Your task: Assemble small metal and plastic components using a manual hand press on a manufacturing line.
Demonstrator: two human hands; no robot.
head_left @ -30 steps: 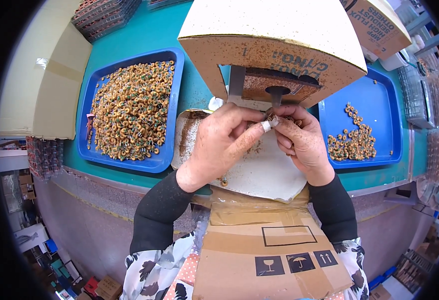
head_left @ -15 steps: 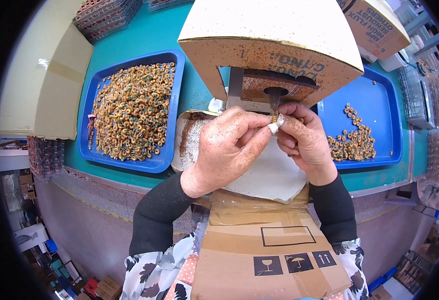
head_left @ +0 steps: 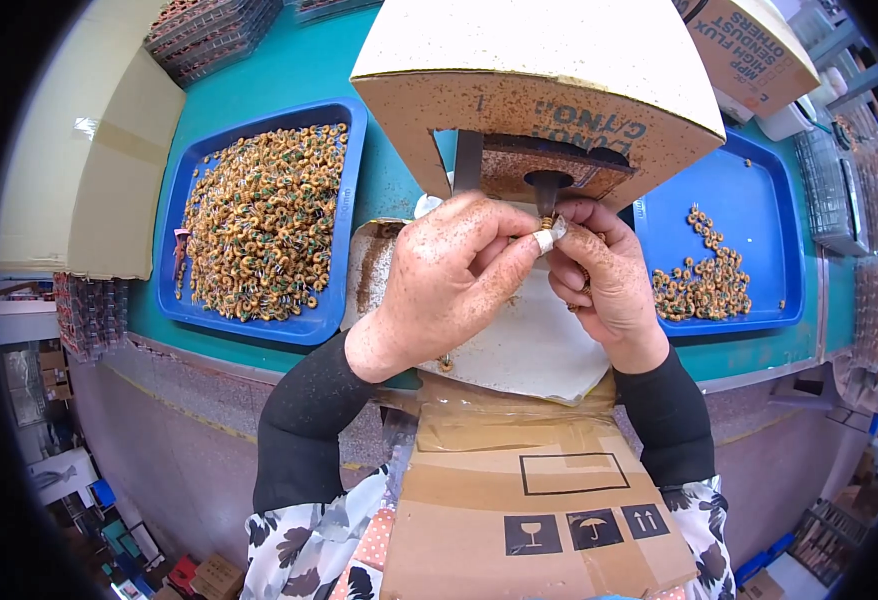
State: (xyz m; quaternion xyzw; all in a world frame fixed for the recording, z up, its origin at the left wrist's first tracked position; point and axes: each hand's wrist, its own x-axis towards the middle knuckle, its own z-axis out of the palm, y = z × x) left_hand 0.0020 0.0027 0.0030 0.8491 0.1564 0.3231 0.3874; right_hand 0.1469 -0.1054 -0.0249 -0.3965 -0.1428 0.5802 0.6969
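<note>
Both my hands meet under the dark tapered spindle (head_left: 547, 192) that points down from a cardboard hood. A small copper-wound ring coil (head_left: 547, 223) is pinched between their fingertips, close against the spindle's tip. My left hand (head_left: 439, 280) is closed, thumb and forefinger together at the coil. My right hand (head_left: 614, 285) grips from the other side, with more ring coils (head_left: 581, 290) tucked under its curled fingers. White wrapping (head_left: 549, 239) covers a fingertip at the pinch and partly hides the coil. Brown dust speckles both hands.
A blue tray (head_left: 352, 215) heaped with ring coils stands left; another blue tray (head_left: 759, 200) with fewer coils stands right. The dusty cardboard hood (head_left: 409, 115) overhangs my hands. A loose coil (head_left: 446, 364) lies on the white sheet (head_left: 519, 360). A carton (head_left: 549, 500) sits before my body.
My left hand has shifted slightly up and left, and the coil is now higher against the spindle tip. A loose coil now shows on the sheet beside my left wrist.
</note>
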